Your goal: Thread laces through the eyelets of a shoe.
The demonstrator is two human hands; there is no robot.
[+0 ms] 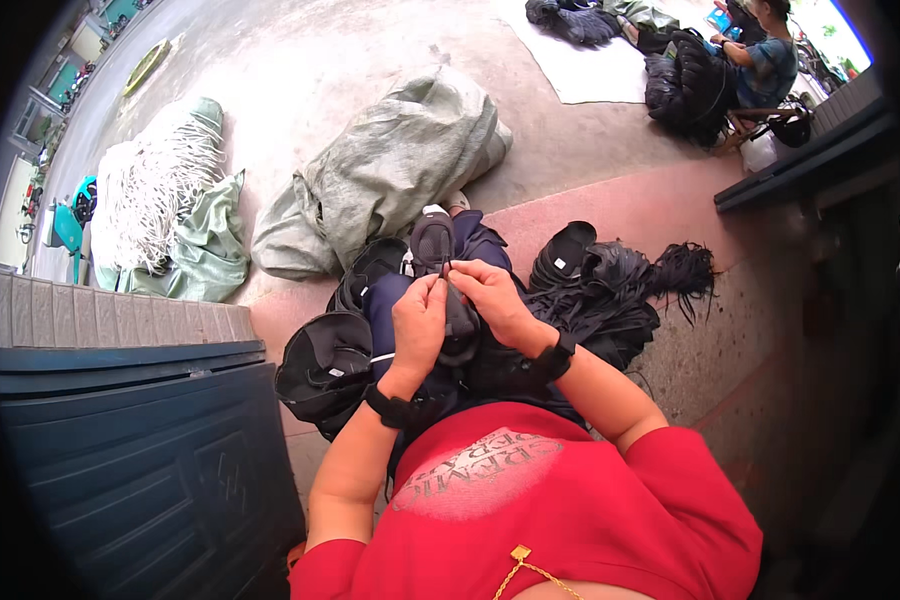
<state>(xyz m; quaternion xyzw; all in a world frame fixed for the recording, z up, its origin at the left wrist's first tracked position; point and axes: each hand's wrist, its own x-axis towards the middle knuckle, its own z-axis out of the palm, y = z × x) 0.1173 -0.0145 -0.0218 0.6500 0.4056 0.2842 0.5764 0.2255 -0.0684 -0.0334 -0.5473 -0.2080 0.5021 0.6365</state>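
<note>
A dark shoe upper (432,243) with a pale tag at its tip lies over my lap. Above it my left hand (418,325) is closed in a pinch, thumb and forefinger on a thin black shoelace (447,268). My right hand (495,300) also pinches at the lace, its fingertips almost touching the left ones. Where exactly the lace passes through the upper is too small to tell. Both wrists wear black bands. More black shoe uppers (326,358) are stacked beside my left knee.
To my right lie black uppers (562,255) and a bundle of black laces (688,277). A grey-green sack (395,165) lies ahead; white laces (160,190) are heaped on another sack at left. A blue door (140,470) stands near left. Another person (767,70) sits at far right by black bundles.
</note>
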